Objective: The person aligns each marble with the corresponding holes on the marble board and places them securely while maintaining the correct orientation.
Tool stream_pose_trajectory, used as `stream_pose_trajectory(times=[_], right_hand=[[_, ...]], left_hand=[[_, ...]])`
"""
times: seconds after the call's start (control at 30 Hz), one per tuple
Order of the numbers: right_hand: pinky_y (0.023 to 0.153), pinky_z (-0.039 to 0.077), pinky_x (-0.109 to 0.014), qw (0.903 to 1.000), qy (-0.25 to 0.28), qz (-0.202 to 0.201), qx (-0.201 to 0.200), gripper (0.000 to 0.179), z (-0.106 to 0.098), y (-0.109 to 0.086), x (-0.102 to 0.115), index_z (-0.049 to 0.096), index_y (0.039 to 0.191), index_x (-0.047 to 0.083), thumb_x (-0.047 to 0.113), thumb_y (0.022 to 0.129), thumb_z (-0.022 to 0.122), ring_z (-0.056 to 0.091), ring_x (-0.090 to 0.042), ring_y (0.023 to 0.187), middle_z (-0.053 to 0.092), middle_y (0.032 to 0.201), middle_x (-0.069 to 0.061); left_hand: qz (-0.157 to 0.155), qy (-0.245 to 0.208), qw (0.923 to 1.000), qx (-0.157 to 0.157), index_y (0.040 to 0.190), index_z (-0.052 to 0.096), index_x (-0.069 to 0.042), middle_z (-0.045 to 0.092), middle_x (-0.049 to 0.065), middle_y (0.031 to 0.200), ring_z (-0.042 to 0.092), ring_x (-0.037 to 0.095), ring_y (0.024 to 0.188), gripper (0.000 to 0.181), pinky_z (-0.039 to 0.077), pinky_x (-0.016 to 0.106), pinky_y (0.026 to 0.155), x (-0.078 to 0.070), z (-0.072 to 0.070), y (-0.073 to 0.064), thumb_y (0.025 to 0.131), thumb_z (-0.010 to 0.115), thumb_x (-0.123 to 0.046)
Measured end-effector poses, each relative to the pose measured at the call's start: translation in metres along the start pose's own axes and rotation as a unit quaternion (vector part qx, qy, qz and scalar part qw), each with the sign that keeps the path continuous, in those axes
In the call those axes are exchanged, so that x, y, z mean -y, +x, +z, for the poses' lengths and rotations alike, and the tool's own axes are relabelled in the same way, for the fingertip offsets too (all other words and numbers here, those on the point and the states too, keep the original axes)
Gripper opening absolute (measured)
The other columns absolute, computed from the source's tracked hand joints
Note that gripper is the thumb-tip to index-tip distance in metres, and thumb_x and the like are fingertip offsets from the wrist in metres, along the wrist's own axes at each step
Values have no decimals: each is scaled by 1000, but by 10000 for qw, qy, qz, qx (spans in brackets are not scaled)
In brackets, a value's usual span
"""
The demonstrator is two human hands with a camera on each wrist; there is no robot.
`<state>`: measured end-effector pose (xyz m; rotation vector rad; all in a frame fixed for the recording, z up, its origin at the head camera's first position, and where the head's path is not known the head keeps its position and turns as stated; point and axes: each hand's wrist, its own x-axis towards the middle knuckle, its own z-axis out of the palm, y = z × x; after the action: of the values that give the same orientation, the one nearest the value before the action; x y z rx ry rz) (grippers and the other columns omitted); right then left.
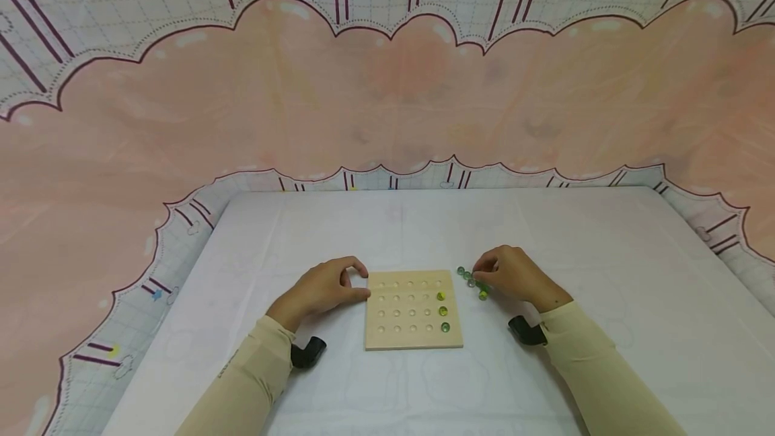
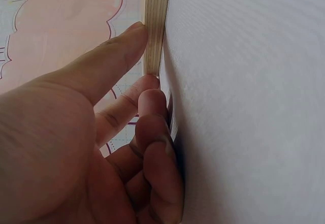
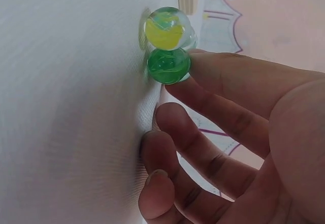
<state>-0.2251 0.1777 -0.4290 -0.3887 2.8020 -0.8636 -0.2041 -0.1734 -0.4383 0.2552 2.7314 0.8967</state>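
A square wooden board (image 1: 404, 338) with rows of round hollows lies flat on the white table. Three green and yellow marbles (image 1: 443, 311) sit in its rightmost column. My left hand (image 1: 319, 286) is at the board's left side, thumb and index fingertips touching its edge (image 2: 154, 41), the other fingers loosely bent. Right of the board, my right hand (image 1: 511, 276) reaches down to a small group of loose marbles (image 1: 470, 282). Its thumb and index finger pinch at a marble, mostly hidden behind a green marble (image 3: 168, 65). Beside that one is a yellow-and-clear marble (image 3: 165, 28).
The white tablecloth (image 1: 387, 395) spreads around the board. A patterned cloth backdrop (image 1: 387, 99) rises behind the table. Black wrist devices (image 1: 307, 352) show below both sleeves.
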Motion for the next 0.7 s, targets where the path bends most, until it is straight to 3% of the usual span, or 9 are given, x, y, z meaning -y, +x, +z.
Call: stream_pose_trajectory(times=[0.7], right_hand=[[72,48,-32,9999,56,-116,-57,7,-1,0,0,76,96,8,11,91,72,57,-17,82,69,89,-3]], left_hand=[[48,9,10000,-16,107,66,-27,57,0,75,50,16,66,32,38,30,61,1,0,1,82,83,-36]])
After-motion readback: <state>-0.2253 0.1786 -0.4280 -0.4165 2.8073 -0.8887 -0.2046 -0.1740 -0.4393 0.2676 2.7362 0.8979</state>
